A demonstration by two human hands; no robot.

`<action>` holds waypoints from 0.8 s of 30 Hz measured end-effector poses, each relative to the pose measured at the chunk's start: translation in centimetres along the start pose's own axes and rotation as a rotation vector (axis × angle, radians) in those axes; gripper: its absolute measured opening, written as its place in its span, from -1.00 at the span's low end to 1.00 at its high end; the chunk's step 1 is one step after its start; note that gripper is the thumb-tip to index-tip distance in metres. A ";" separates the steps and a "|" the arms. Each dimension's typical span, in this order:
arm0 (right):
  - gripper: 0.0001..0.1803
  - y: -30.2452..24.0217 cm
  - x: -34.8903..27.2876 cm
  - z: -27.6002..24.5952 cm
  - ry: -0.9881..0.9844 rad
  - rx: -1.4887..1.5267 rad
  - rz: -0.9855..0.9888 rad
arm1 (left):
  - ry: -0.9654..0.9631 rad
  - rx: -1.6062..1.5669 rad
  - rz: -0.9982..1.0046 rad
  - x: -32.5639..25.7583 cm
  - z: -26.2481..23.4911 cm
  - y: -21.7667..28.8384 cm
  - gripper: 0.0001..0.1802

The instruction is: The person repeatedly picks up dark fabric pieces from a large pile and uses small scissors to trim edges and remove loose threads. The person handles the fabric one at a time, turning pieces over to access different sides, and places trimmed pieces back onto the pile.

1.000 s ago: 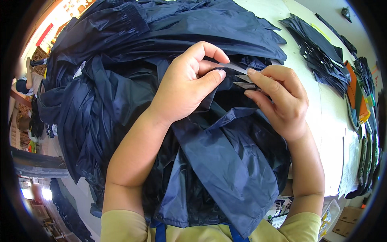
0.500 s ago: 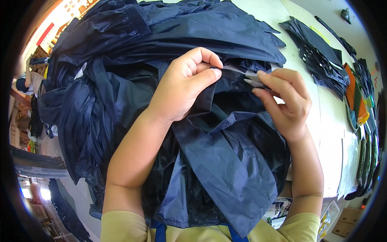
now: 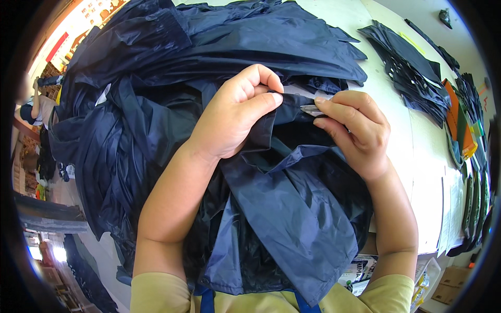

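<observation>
A big heap of dark navy rain-jacket fabric [image 3: 219,47] covers the white table [image 3: 396,120]. My left hand [image 3: 237,112] pinches a fold of the navy garment [image 3: 292,208] that hangs toward my lap. My right hand [image 3: 355,130] grips a small grey metal tool [image 3: 311,109] between thumb and forefinger, its tip against the same fabric edge, close to my left thumb. Most of the tool is hidden by my fingers, so its kind is unclear.
A stack of dark cut fabric pieces [image 3: 409,68] lies at the back right of the table. Orange, green and dark pieces [image 3: 462,130] line the right edge. A clear box and printed packets [image 3: 360,271] sit near my right elbow. Another person [image 3: 36,107] is at the far left.
My hands have drawn slightly apart along the fabric edge, and the right hand with the tool has shifted a little to the right. The heap has not moved.
</observation>
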State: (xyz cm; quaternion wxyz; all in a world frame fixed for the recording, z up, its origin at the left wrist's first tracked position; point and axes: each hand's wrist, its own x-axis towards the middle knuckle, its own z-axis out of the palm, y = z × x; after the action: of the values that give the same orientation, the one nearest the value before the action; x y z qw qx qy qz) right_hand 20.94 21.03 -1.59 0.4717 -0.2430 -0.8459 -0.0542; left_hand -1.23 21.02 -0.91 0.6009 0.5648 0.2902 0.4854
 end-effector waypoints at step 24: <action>-0.76 7.4 -1.8 -2.2 0.197 0.470 1.111 | -0.751 1.130 -0.267 0.2 1.7 0.3 -0.70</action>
State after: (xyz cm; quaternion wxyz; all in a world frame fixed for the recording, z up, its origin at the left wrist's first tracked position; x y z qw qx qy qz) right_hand 26.85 26.13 -2.91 0.5464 -0.5313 -0.5343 0.3658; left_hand 0.23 20.49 -0.24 0.3287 0.8807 0.3380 -0.0466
